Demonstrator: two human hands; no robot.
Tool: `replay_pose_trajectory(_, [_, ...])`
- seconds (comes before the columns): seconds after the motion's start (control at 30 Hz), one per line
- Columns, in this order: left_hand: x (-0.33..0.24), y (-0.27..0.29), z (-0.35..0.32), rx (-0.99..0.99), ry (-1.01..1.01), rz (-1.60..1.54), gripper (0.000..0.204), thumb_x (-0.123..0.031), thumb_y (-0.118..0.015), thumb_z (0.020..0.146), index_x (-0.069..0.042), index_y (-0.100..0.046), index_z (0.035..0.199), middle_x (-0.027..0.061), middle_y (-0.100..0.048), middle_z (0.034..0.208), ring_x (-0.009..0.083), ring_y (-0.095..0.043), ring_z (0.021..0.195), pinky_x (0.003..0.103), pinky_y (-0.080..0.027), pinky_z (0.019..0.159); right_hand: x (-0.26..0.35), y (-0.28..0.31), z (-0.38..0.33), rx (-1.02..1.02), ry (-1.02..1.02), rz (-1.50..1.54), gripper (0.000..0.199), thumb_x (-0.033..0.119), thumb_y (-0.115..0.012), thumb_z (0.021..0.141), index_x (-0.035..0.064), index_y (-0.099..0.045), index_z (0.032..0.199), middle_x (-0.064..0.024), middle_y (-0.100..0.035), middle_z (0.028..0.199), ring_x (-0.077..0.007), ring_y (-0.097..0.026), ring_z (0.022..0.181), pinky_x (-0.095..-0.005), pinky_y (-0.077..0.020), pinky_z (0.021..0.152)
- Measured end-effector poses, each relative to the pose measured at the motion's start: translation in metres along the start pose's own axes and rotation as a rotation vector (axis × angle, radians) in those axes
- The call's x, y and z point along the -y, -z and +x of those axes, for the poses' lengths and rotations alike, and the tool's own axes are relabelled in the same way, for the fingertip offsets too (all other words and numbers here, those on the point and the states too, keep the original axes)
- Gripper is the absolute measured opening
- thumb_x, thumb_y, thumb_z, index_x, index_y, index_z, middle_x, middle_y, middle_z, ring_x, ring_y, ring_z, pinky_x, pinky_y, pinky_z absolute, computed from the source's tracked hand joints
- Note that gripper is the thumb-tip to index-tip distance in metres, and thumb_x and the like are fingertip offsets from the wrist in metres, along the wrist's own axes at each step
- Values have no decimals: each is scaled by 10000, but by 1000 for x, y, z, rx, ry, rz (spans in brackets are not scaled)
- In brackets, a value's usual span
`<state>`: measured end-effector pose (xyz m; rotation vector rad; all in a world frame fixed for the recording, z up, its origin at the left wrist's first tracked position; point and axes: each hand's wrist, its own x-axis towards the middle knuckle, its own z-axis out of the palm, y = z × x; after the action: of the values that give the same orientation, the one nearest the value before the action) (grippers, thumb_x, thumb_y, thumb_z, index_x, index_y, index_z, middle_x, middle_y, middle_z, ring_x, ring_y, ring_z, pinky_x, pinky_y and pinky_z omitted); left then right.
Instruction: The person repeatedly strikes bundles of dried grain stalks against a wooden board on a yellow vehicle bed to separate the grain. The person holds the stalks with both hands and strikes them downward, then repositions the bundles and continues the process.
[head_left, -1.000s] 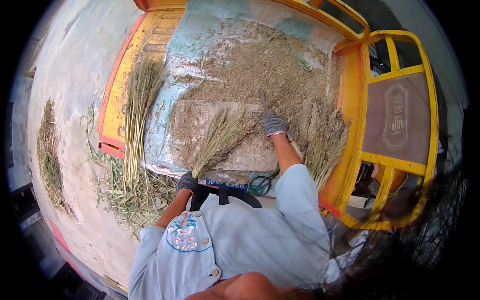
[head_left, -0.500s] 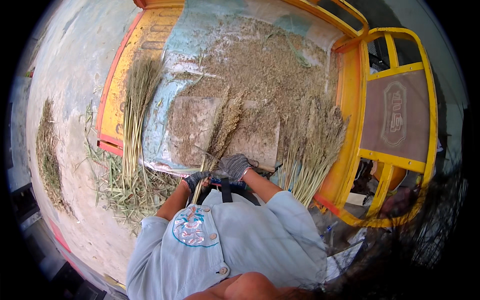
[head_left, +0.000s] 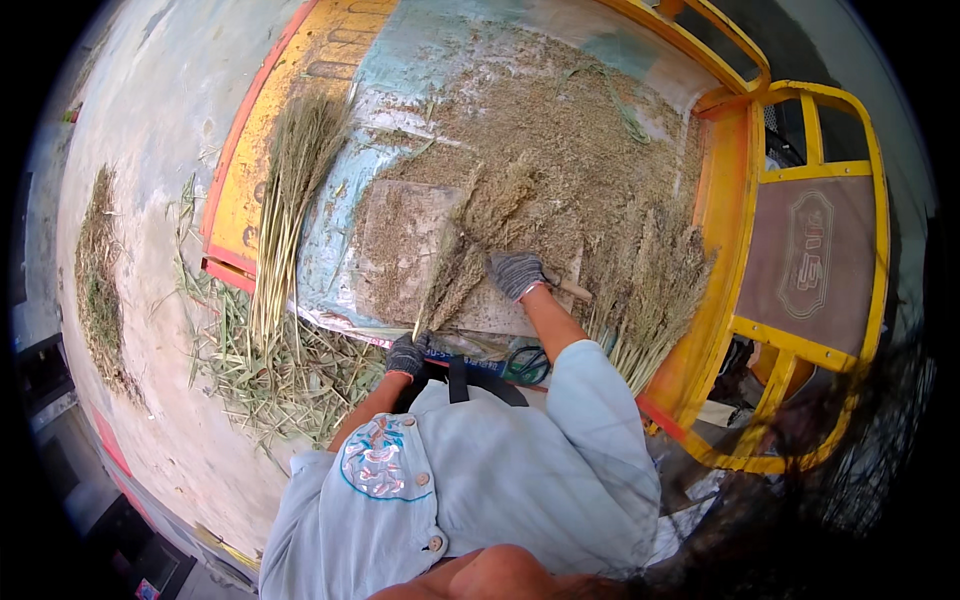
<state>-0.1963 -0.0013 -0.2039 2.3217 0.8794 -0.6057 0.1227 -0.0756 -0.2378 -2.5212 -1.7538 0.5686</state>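
In my gloved left hand, the fingers are closed round the lower stems of a small bunch of grain stalks. The bunch slants up and away over a flat board, its seed heads pointing to the far side. My gloved right hand is closed on a tool with a wooden handle, whose end sticks out to the right. It is beside the seed heads; the tool's working end is hidden among them. Loose grain and chaff cover the board and the sheet around it.
A bundle of long stalks lies on the yellow cart bed's left edge. More stalks lie at the right, against the yellow side rail. Cut leaves litter the ground at near left. A dried plant heap lies farther left.
My right hand has moved away from my left, forward and to the right with the tool, up to the seed heads. My left hand still grips the stems. The view has shifted slightly.
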Motion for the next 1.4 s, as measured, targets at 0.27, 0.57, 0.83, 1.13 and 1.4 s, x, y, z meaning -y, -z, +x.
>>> replay_pose_trajectory(0.27, [36, -26, 3, 34, 298, -307, 614, -524, -468, 848, 13, -558, 1130, 293, -573, 1054, 409, -542, 1021, 450, -420, 885, -29, 70, -8, 149, -470, 124, 408, 383, -419, 891, 32, -594, 1000, -207, -640, 820, -370, -622, 804, -474, -492, 704])
replay_pose_trajectory(0.57, [66, 37, -31, -226, 147, -531, 430, -397, -630, 802, -11, -624, 991, 234, -633, 880, 387, -604, 821, 429, -468, 727, -10, 39, -43, 165, -626, 373, 448, 434, -461, 867, 42, -615, 1023, -223, -632, 878, -388, -605, 847, -462, -473, 745])
replay_pose_trajectory(0.83, [17, 116, 22, -365, 50, -776, 398, -222, -783, 665, -2, -620, 953, 109, -665, 802, 217, -613, 668, 359, -493, 660, 3, 5, -114, -214, -882, 575, 525, 461, -422, 889, -11, -552, 1078, -241, -624, 877, -393, -611, 818, -479, -485, 712])
replay_pose_trajectory(1.13, [-160, 152, 276, -141, 47, 31, 429, -392, -699, 674, -71, -657, 956, 199, -642, 942, 353, -612, 898, 427, -478, 804, 22, 7, -109, 241, -804, 500, 485, 430, -396, 911, 3, -559, 1071, -234, -626, 940, -367, -620, 853, -469, -495, 731])
replay_pose_trajectory(1.4, [-187, 120, 315, -209, -6, -11, 380, -349, -687, 686, -100, -648, 971, 184, -648, 908, 349, -618, 882, 423, -491, 765, 22, -29, -117, 48, -784, 409, 429, 417, -410, 898, 26, -545, 1012, -177, -647, 800, -314, -627, 775, -435, -447, 736])
